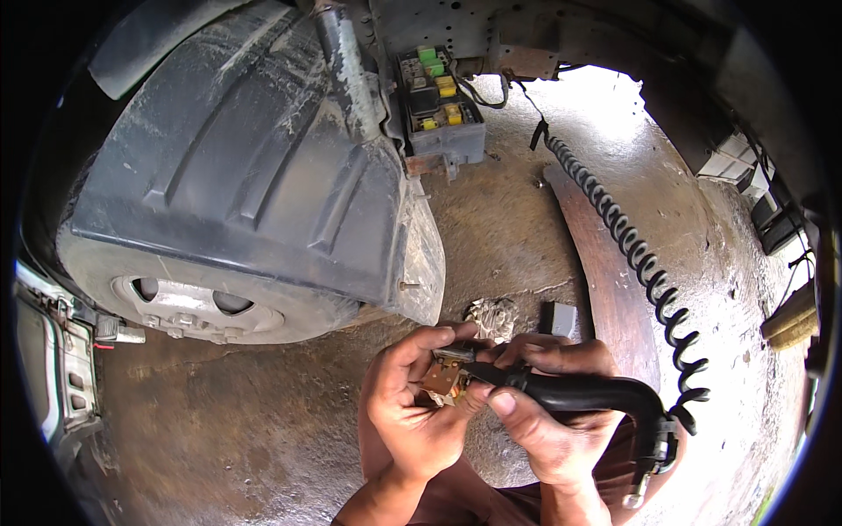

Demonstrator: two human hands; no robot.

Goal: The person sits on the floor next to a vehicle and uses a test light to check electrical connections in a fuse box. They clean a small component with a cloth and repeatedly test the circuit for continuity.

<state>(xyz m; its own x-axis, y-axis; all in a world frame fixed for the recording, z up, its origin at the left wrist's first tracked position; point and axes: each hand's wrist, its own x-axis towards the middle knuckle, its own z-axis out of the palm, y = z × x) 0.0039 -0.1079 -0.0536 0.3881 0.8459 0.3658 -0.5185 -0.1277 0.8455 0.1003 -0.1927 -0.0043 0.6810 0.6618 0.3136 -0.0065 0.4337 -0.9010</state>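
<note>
Close to my body, my left hand [408,416] is closed around a small block [441,379] with copper-coloured faces and brass-like metal parts. My right hand [557,438] grips a thick black hose-like piece [596,392], its fingers above and thumb below. The dark tapered front of that piece points left and meets the block, or overlaps it; which one I cannot tell. To the right the black piece bends down past a metal clamp and ends in a shiny metal tip [633,501]. Fingers hide part of the block.
A black ribbed fender [237,167] covers a wheel [184,298] at the left. Farther off sits an uncovered fuse box [438,96]. A black coiled cable [627,241] hangs at right above a reddish-brown board [601,254]. A grey box [560,318] and crumpled wrapping [493,317] lie beyond my hands.
</note>
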